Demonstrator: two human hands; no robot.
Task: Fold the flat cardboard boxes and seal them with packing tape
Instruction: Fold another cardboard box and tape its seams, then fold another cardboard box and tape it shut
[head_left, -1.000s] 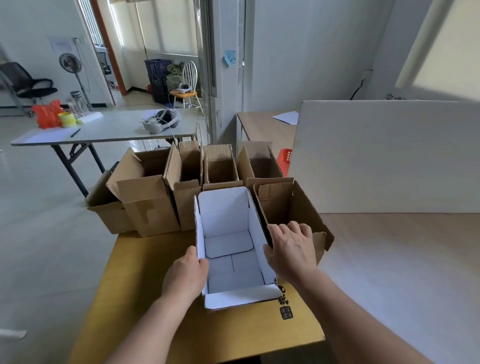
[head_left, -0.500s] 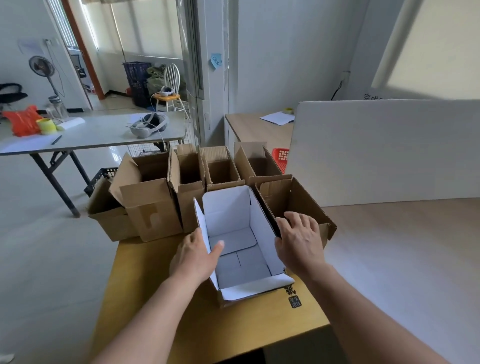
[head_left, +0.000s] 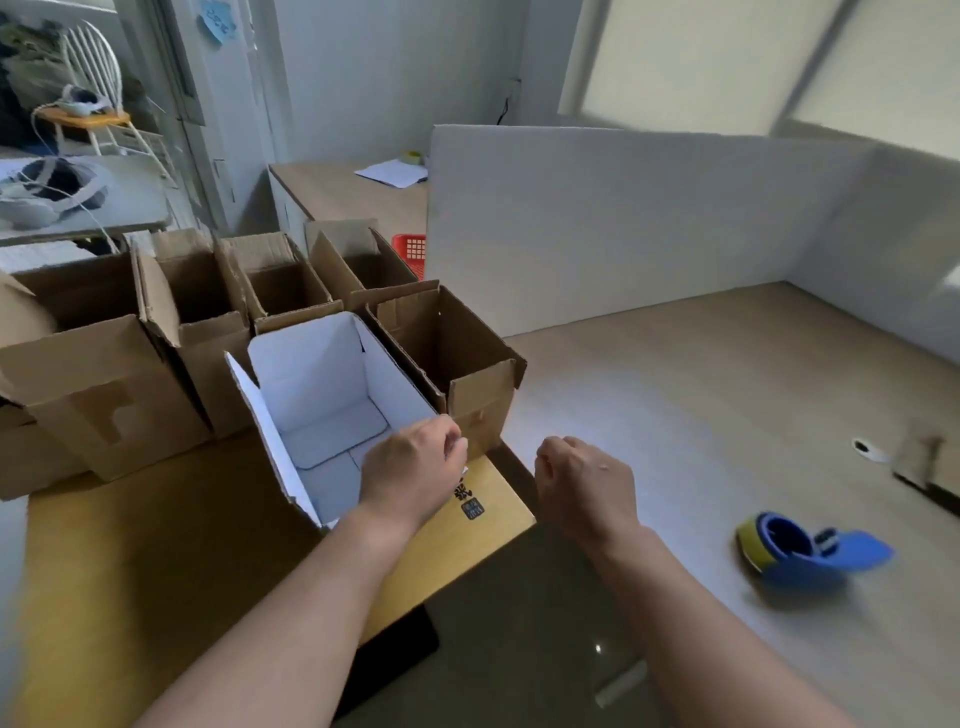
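Note:
An open cardboard box with a white inside (head_left: 311, 374) stands upright on a flat yellow-brown cardboard sheet (head_left: 156, 545). My left hand (head_left: 415, 470) reaches across the box's near right corner, and its curled fingers pinch the white edge there. My right hand (head_left: 582, 488) hovers to the right of the box over the table's edge, fingers loosely curled and holding nothing. A blue packing tape dispenser (head_left: 800, 551) lies on the pale table (head_left: 701, 415), well to the right of my right hand.
Several open brown boxes (head_left: 104, 374) crowd the left and back of the white one, and one brown box (head_left: 467, 353) touches its right side. A white board (head_left: 623, 223) walls the table's far edge. A red basket (head_left: 413, 249) sits behind the boxes.
My view swung right and brought the tape dispenser in. My right hand left the brown box's wall and moved right. My left hand crossed from the white box's left wall to its near right corner.

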